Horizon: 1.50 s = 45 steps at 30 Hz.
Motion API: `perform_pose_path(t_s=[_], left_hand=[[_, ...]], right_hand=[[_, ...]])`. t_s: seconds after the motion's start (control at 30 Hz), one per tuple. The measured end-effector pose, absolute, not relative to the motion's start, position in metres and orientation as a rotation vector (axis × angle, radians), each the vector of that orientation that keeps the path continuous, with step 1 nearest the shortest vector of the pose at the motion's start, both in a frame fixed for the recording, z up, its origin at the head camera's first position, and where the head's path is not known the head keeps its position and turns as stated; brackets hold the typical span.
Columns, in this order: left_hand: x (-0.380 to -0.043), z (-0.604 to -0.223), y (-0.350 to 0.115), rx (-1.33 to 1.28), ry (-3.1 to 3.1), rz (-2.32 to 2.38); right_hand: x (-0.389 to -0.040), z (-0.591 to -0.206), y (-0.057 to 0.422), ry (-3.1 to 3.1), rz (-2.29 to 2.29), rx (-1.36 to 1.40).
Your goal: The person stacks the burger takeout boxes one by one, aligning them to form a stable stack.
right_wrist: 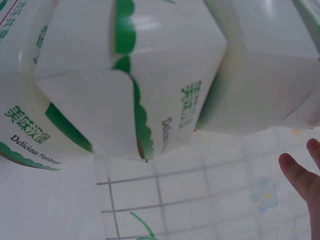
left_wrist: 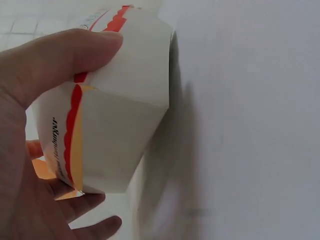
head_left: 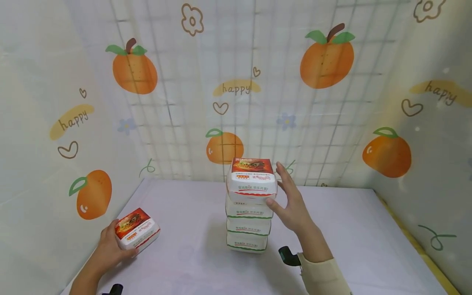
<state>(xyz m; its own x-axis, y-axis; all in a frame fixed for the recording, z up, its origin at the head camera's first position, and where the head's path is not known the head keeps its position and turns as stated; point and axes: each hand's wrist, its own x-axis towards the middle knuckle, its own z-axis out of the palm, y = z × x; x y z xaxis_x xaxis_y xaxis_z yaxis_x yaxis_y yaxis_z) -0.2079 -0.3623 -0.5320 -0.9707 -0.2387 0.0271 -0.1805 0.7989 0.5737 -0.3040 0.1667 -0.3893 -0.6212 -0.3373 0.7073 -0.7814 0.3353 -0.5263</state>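
My left hand [head_left: 107, 250] grips a paper burger box [head_left: 138, 230] with a red-edged lid and a burger picture, at the table's left. The left wrist view shows the thumb across one side of this box [left_wrist: 125, 135] and the fingers around another; whether its base touches the table I cannot tell. Several burger boxes stand stacked mid-table. The top box [head_left: 252, 182] has a red edge, while the lower boxes [head_left: 248, 226] have green edges. Beside the top box's right side, my right hand [head_left: 295, 209] is raised with fingers extended, its thumb near the lower corner.
A white table [head_left: 177, 229] lies under the boxes. Behind it hangs a sheer curtain [head_left: 177, 123] printed with oranges, with a wire grid showing through. Curtain sides close in left and right, and a yellow strip [head_left: 416, 246] runs along the right edge.
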Motion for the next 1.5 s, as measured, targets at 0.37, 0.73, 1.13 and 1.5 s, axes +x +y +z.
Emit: perform_pose_path(t_s=[0.37, 0.73, 1.13, 1.5], left_hand=[[-0.229, -0.506, -0.347, 0.129, -2.712, -0.993], [-0.258, -0.44, -0.299, -0.168, -2.481, -1.25], [-0.285, -0.391, -0.25, -0.405, -2.347, -1.328], [-0.294, -0.38, -0.238, -0.446, -2.316, -1.323]], right_hand=[[-0.305, -0.389, 0.167, -2.126, 1.228, 0.972], [-0.302, -0.39, 0.166, -2.125, 1.249, 0.954], [-0.276, -0.366, 0.155, -2.132, 1.268, 0.926], [-0.305, -0.393, 0.164, -2.127, 1.24, 0.94]])
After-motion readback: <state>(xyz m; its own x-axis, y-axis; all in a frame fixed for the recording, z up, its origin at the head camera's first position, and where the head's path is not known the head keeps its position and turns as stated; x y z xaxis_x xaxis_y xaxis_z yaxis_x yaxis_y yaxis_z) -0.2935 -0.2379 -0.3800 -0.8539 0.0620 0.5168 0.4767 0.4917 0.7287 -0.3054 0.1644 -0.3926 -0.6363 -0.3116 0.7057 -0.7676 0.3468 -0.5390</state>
